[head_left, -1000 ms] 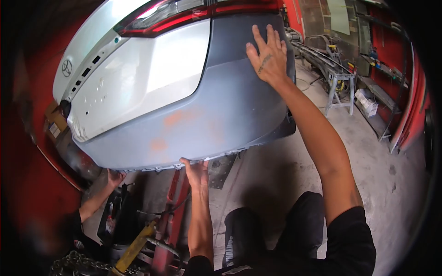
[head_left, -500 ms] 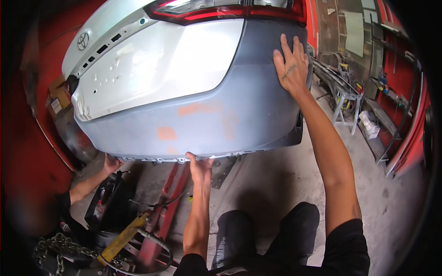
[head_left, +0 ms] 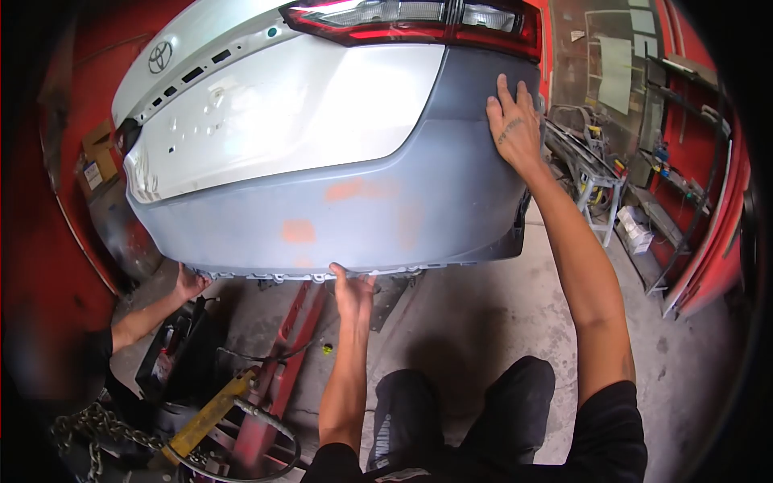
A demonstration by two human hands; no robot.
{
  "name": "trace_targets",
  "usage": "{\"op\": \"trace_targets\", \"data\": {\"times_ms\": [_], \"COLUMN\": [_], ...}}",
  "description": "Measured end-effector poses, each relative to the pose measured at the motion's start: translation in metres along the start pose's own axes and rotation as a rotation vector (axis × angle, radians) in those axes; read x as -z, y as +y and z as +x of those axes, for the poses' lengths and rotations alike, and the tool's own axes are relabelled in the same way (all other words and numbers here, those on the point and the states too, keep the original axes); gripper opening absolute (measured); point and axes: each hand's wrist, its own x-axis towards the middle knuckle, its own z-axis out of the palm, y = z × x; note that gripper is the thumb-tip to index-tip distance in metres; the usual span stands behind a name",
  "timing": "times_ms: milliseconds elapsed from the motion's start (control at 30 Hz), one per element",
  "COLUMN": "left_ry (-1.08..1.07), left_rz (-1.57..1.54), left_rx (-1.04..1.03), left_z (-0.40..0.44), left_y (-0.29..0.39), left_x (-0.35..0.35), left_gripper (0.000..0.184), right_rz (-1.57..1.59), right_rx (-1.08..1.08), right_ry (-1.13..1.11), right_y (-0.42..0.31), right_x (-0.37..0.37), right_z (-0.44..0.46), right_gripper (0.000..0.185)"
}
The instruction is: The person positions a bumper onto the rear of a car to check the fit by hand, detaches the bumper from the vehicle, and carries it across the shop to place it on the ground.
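Observation:
A grey rear bumper (head_left: 475, 185) with orange patches spans the back of a white car, below the trunk lid (head_left: 266, 121) and the tail light (head_left: 419, 22). My left hand (head_left: 353, 294) grips the bumper's lower edge, thumb on the outer face and fingers underneath, partly hidden. Against the bumper's upper right corner, just under the tail light, my right hand (head_left: 518, 129) lies flat with its fingers apart. Farther left, another person's hand (head_left: 192, 283) is at the same lower edge.
A red and yellow metal frame (head_left: 274, 378) with a chain (head_left: 101, 431) and hose lies low on the left, near a black box (head_left: 173, 342). On the right stand a grey trestle (head_left: 597, 189) and shelving (head_left: 684, 173). Cardboard boxes (head_left: 98, 165) are at the left wall.
The view has shifted slightly, so the car's upper part appears lower and farther right. Both my hands keep their places on the bumper, and so does the other person's hand.

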Motion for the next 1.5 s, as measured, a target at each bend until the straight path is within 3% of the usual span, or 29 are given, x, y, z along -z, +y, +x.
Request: {"op": "trace_targets", "data": {"times_ms": [67, 133, 167, 300, 367, 500, 567, 733, 900, 1133, 1233, 1300, 1367, 1500], "left_ry": [0.010, 0.026, 0.035, 0.106, 0.100, 0.039, 0.028, 0.067, 0.048, 0.023, 0.022, 0.006, 0.139, 0.037], "left_rz": [-0.002, -0.002, -0.004, -0.011, -0.024, -0.001, 0.006, -0.015, -0.016, -0.047, -0.017, 0.019, 0.017, -0.122], "left_rx": [-0.007, -0.018, -0.002, 0.008, -0.003, -0.005, -0.001, -0.015, -0.022, -0.021, -0.049, 0.017, -0.010, -0.072], "left_z": [-0.001, 0.000, 0.001, -0.002, -0.004, -0.006, -0.002, -0.003, -0.005, -0.004, -0.002, -0.004, -0.009, -0.005], "left_y": [-0.001, -0.002, -0.002, 0.001, 0.001, 0.003, 0.003, 0.000, 0.002, -0.001, 0.001, 0.000, 0.003, 0.005], "left_x": [-0.002, -0.002, 0.000, -0.007, -0.007, -0.013, -0.009, -0.008, -0.010, -0.012, -0.007, -0.004, -0.009, -0.010], "left_gripper": [0.090, 0.091, 0.093, 0.098, 0.097, 0.095, 0.094, 0.093, 0.091, 0.091, 0.092, 0.091, 0.067, 0.066], "right_rz": [-0.016, -0.010, -0.054, -0.123, -0.240, -0.256, -0.268, -0.222, -0.214, -0.177, -0.073, -0.104, -0.154, -0.131], "right_rx": [0.010, 0.295, 0.336, 0.259, 0.411, 0.474, 0.511, 0.577, 0.684, 0.714, 0.533, 0.540, 0.550, 0.537], "right_ry": [-0.042, -0.080, -0.031, -0.231, -0.067, -0.073, -0.183, -0.232, -0.123, -0.137, -0.148, -0.135, -0.109, -0.237], "right_y": [-0.015, -0.046, -0.056, -0.081, -0.070, -0.071, -0.069, -0.063, -0.068, -0.058, -0.057, -0.060, -0.051, -0.038], "right_x": [0.012, 0.029, 0.028, 0.037, 0.026, 0.040, 0.053, 0.056, 0.047, 0.057, 0.055, 0.052, 0.041, 0.037], "right_z": [0.006, 0.007, 0.010, 0.024, 0.019, 0.022, 0.033, 0.044, 0.016, 0.042, 0.064, 0.058, 0.045, 0.023], "right_gripper": [0.059, 0.059, 0.064, 0.064, 0.061, 0.059, 0.051, 0.057, 0.054, 0.048, 0.049, 0.051, 0.061, 0.064]}}
